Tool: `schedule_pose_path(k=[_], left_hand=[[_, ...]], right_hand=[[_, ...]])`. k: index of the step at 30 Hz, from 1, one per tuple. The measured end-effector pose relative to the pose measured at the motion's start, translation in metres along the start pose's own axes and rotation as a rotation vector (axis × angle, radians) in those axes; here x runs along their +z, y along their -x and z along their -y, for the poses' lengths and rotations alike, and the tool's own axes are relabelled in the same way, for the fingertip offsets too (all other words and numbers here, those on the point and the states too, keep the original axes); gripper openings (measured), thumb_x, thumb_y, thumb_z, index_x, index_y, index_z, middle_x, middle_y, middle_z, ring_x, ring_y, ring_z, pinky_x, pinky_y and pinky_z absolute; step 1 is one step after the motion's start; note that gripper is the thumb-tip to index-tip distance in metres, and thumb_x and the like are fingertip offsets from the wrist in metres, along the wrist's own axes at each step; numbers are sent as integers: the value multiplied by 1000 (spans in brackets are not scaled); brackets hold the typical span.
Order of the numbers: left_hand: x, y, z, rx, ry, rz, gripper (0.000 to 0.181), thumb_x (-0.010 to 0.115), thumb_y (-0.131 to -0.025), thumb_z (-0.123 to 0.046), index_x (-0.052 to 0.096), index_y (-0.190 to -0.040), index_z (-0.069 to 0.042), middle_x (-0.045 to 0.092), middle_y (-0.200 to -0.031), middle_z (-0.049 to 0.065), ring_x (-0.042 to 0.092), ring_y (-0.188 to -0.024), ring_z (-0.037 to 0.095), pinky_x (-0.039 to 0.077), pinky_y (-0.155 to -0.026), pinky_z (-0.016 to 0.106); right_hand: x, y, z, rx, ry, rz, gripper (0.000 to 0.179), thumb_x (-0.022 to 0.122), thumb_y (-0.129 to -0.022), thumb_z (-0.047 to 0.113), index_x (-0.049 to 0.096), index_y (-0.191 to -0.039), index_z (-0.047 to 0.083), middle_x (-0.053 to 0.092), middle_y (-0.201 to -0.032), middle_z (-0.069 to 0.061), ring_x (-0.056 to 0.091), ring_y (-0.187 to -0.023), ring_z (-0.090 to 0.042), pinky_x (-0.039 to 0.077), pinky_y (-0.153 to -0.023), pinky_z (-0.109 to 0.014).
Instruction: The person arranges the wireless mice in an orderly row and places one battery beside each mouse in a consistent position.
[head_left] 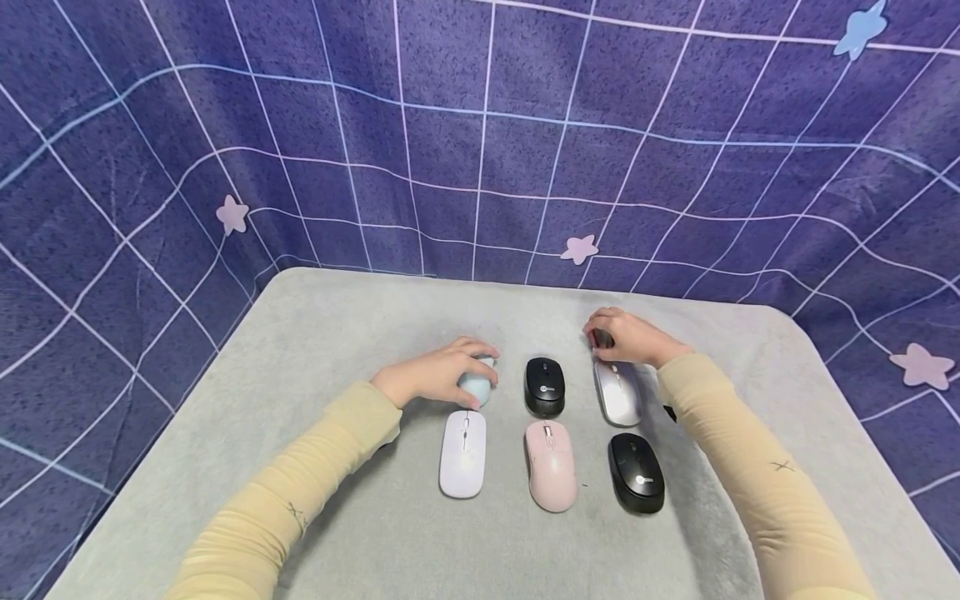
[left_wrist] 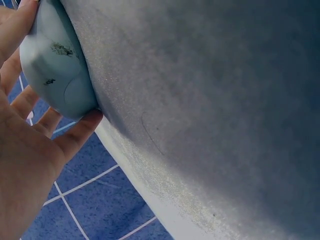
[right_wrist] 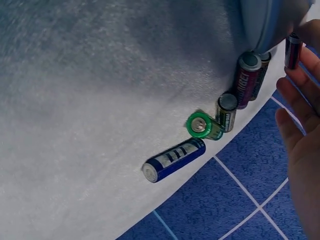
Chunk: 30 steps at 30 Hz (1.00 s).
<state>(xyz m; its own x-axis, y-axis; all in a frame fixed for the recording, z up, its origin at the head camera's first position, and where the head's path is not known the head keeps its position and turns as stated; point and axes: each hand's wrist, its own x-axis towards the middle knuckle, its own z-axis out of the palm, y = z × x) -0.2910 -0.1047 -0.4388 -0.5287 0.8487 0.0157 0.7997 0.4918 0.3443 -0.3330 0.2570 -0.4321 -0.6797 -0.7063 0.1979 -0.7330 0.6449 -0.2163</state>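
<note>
My left hand [head_left: 442, 372] grips a light blue computer mouse [head_left: 477, 385] on the table, thumb at its near end and fingers over its far side. Dark scuff marks show on this mouse [left_wrist: 52, 65] in the left wrist view. My right hand [head_left: 626, 335] pinches a small dark battery [right_wrist: 293, 52] just beyond the far end of a silver mouse [head_left: 619, 396]. Beside that mouse, the right wrist view shows several loose batteries: a purple one [right_wrist: 246, 82], a dark one [right_wrist: 227, 112], a green one [right_wrist: 212, 129] and a blue one [right_wrist: 175, 160] lying on its side.
Between the hands sits a black mouse [head_left: 544, 387]. Nearer me are a white mouse [head_left: 462, 457], a pink mouse [head_left: 552, 468] and another black mouse [head_left: 637, 473]. The grey table [head_left: 360, 533] ends at a blue gridded curtain [head_left: 450, 158] along its back and sides.
</note>
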Motion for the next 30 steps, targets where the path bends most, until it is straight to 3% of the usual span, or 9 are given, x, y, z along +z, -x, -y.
schedule_pose_path(k=[8, 13, 21, 30], left_hand=[[-1, 0, 0, -8, 6, 2, 42, 77, -74, -35, 67, -113, -22, 45, -142, 8, 32, -134, 29, 26, -112, 46], [-1, 0, 0, -7, 0, -4, 43, 77, -74, -36, 67, -113, -22, 45, -141, 7, 32, -134, 29, 26, -112, 47], [-2, 1, -4, 5, 1, -9, 42, 77, -74, -34, 67, -113, -21, 45, -141, 8, 33, -134, 32, 27, -111, 49], [-3, 1, -4, 24, 9, -29, 43, 78, -73, -32, 67, -113, -19, 48, -139, 9, 35, -131, 32, 29, -110, 49]], right_hand=[[-9, -2, 2, -19, -15, -8, 31, 74, -71, 8, 66, -100, -1, 62, -98, -13, 59, -92, -28, 49, -83, -42], [-16, -3, 7, -12, -6, 2, 34, 75, -72, 10, 65, -102, -2, 61, -101, -13, 60, -94, -30, 49, -84, -43], [-30, -9, 19, -72, -1, -26, 30, 76, -71, 9, 66, -97, -1, 62, -97, -12, 61, -91, -27, 50, -82, -40], [-45, -18, 39, -72, 11, -20, 28, 75, -75, 13, 66, -99, 2, 63, -102, -11, 62, -96, -26, 50, -88, -41]])
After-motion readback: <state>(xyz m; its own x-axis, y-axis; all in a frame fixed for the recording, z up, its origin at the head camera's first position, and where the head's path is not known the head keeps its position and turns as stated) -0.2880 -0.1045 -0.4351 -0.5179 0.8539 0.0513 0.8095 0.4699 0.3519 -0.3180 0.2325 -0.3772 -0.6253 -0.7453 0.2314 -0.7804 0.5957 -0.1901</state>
